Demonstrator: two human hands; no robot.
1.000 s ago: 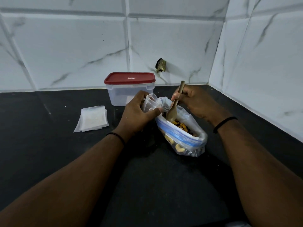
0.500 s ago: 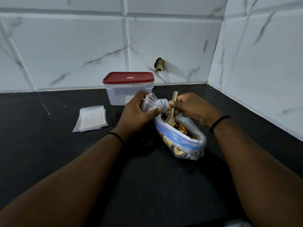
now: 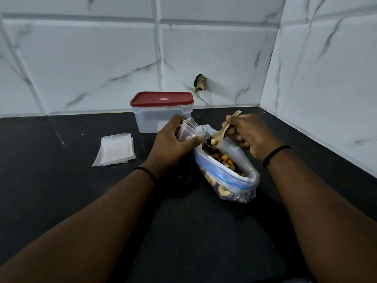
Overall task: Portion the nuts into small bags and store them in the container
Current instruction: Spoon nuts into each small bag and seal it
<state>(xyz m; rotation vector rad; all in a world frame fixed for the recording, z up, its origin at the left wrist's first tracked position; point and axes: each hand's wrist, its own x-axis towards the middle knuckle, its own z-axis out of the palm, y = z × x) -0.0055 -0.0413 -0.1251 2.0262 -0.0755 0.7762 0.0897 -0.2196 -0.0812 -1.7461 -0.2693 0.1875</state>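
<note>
A large clear zip bag (image 3: 242, 180) with a blue seal lies open on the black counter, holding mixed nuts (image 3: 223, 159). My left hand (image 3: 173, 144) grips a small clear bag (image 3: 188, 128) held upright at the big bag's mouth. My right hand (image 3: 246, 132) holds a wooden spoon (image 3: 221, 130), its bowl carrying a few nuts just above the big bag, close to the small bag's opening. Behind my hands stands a clear container (image 3: 161, 117) with a red lid (image 3: 161, 98), closed.
A stack of empty small bags (image 3: 115, 149) lies flat on the counter (image 3: 61, 180) to the left. White marble-look tile walls close off the back and right side. A small dark fixture (image 3: 200, 82) sticks out of the back wall.
My right hand has lifted the spoon out of the big bag with nuts on it and tilted it toward the small bag. My left hand has stayed in place.
</note>
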